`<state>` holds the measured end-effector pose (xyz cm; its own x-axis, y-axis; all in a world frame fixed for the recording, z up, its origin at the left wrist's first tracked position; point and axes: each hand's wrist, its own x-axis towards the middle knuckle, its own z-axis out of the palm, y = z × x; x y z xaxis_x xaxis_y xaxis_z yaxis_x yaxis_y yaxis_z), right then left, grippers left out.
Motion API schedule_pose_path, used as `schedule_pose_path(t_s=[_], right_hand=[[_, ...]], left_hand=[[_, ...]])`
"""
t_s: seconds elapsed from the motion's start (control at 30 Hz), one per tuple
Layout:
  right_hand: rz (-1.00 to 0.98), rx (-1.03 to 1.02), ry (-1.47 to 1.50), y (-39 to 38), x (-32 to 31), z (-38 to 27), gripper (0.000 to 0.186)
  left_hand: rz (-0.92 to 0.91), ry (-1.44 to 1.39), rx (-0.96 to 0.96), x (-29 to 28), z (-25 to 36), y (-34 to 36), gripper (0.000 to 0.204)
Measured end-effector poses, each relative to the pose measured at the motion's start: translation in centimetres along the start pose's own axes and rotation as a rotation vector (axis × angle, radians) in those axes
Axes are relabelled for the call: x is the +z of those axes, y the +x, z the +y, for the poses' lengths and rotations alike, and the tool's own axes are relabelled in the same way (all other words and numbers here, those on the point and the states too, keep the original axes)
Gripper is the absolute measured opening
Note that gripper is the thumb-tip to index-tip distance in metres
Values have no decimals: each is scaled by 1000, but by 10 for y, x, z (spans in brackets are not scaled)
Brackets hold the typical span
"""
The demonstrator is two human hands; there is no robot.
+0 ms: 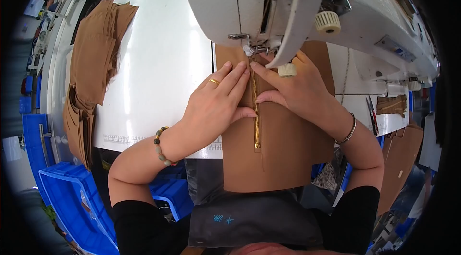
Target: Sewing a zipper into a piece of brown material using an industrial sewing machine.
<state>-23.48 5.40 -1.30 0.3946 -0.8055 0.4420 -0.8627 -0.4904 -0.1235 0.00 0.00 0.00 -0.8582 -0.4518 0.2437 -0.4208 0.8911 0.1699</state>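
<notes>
A brown fabric panel [288,144] lies under the sewing machine [245,0], its near end hanging past the table's front edge. Down its middle runs a gold-toothed zipper [255,106], with the pull at the near end. My left hand [218,94] rests flat on the panel left of the zipper, fingertips close to the presser foot [257,49]. On the zipper's other side my right hand [293,82] lies with fingers spread, pressing the cloth; some of its fingertips are hidden behind the machine's white guard. Both thumbs point in toward the zipper teeth.
Stacks of brown fabric pieces [96,48] lie along the table's left side. Scissors [372,115] and small zipper pieces [391,105] are at the right. More brown panels [401,159] hang at the far right. A blue crate [72,197] stands at the lower left.
</notes>
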Motion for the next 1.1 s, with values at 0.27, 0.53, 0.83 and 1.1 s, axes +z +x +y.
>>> schedule_pose_path(t_s=[0.27,0.53,0.83,1.1], right_hand=[[239,-147,-141,-5,-39,-12,35],[136,-76,-125,-10,-42,-2,29],[-45,71,143,3,-1,-2,61],[-34,81,129,2,-1,-4,61]], left_hand=[[29,-21,31,2,-4,2,79],[41,-35,22,6,-1,1,79],[59,-128,-34,6,-3,-1,82],[26,-56,9,3,-3,5,83]])
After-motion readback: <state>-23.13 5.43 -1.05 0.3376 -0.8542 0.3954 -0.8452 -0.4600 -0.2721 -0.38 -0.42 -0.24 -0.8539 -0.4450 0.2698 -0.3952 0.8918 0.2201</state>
